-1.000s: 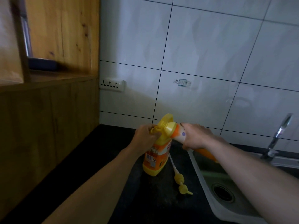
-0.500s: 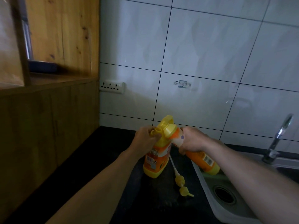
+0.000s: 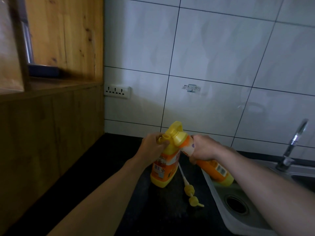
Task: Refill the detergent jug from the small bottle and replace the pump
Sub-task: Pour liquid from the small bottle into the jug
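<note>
Left hand (image 3: 153, 148) clamps the jug (image 3: 166, 166) at its neck on the counter (image 3: 105, 167), right hand (image 3: 202, 148) grips the tilted bottle (image 3: 214, 169), seemingly mouth-to-mouth, so any slip spills detergent.

left forearm (image 3: 102, 193): bare, no sleeve | right forearm (image 3: 265, 174): bare, no sleeve

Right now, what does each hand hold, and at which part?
The left hand grips the detergent jug at its neck. The right hand holds the tilted small bottle around its upper body.
</note>
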